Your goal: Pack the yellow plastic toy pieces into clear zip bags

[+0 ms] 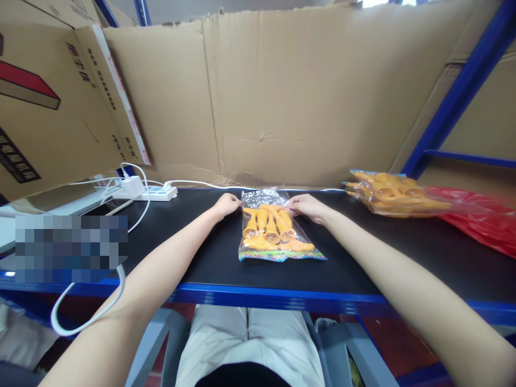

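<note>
A clear plastic bag (pixel 278 228) holding several orange-yellow plastic pieces, some flared like small horns, lies flat on the black tabletop in front of me. Its edge nearest me carries a colourful printed strip, and its far end is crinkled clear film. My left hand (pixel 228 206) pinches the bag's left edge near the far end, fingers closed. On the opposite side my right hand (pixel 307 208) has thumb and fingers closed on the bag's right edge. What lies right between the fingertips is thin film.
More filled bags (pixel 387 193) of orange pieces are stacked at the right, beside a red plastic bag (pixel 484 217). A white power strip (pixel 161 193) with a charger and cables sits at the back left. Cardboard (pixel 282 102) walls the back; a blue rail (pixel 274 296) edges the table.
</note>
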The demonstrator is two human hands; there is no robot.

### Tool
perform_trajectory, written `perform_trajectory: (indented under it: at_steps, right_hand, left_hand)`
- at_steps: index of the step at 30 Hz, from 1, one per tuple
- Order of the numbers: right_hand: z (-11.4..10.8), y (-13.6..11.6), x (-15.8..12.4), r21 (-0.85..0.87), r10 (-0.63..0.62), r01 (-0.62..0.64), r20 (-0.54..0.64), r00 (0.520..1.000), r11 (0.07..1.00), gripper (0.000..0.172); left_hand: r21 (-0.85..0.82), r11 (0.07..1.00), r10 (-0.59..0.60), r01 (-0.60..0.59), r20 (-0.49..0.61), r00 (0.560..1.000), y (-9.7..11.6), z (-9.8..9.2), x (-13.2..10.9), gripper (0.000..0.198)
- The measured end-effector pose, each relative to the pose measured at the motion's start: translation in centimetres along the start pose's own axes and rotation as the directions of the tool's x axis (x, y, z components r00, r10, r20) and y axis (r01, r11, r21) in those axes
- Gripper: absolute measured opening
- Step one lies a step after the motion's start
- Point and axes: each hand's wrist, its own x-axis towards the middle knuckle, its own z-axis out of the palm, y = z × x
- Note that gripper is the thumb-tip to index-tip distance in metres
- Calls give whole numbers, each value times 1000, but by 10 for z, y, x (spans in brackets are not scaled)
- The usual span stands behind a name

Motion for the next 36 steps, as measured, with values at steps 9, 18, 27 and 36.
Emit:
perform_trajectory:
  at_steps: [9,18,27,36]
  right_hand:
    - [-3,-2,-6,131,114,-131,128,985,983,9]
    - [-2,4,-2,117,74,-94,168,983,989,16]
    - [-3,3,-1,74,83,-95,152,985,993,23]
    - [-10,7,-1,157,45,-84,235,971,984,14]
  left_hand:
    - [-120,992,68,-50,151,986,3,-4,-9,29]
    - [-215,975,-34,57,110,993,10,7,-9,18]
    - [-328,944,53,-40,31,998,0,10,1,12]
    - [-371,923,148,-104,91,985,0,6,0,6]
